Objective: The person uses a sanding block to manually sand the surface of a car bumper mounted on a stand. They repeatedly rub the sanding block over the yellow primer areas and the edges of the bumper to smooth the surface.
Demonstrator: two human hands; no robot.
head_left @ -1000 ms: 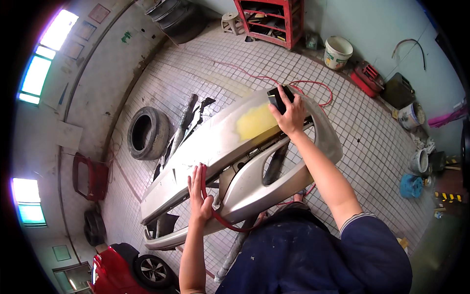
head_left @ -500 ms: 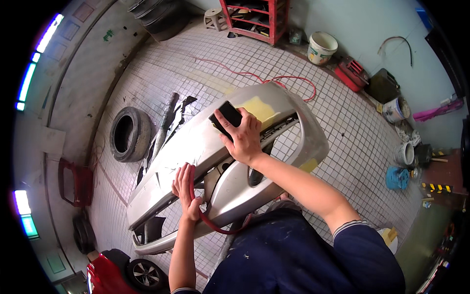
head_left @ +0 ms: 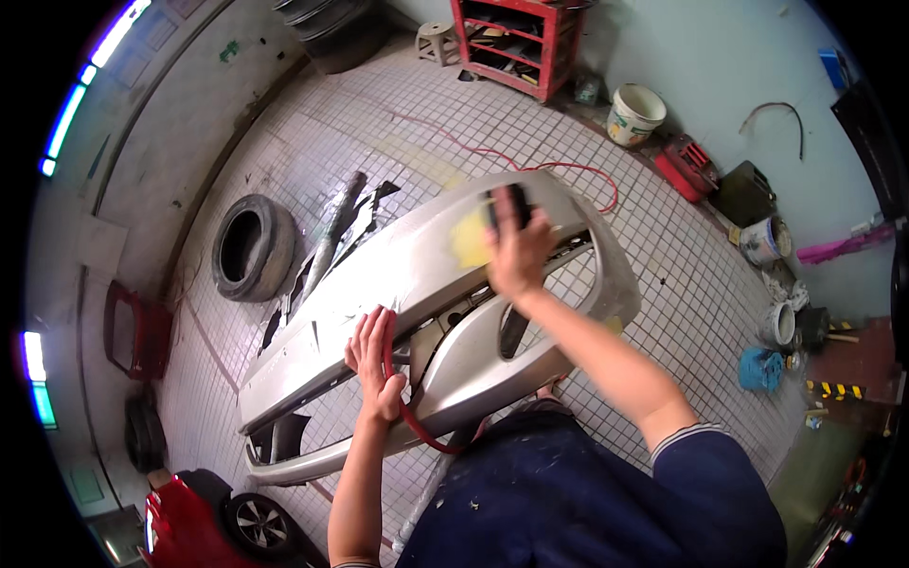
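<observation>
Right now a black sanding block is gripped in the right hand and is pressed flat on the top of a big silver car bumper. The block is laid just beside a yellow patch on the bumper, and the hand is blurred. The left hand is held open, with its fingers spread flat on the front of the bumper, lower down. A red hose is seen next to this hand, and it cannot be told if the hose is touched. The bumper is stretched across the middle of the tiled floor, in front of the person. An old tyre is laid on the floor to the left, well apart from the bumper. A red shelf and a white bucket are seen far back by the wall. A red car is parked at the bottom left.
</observation>
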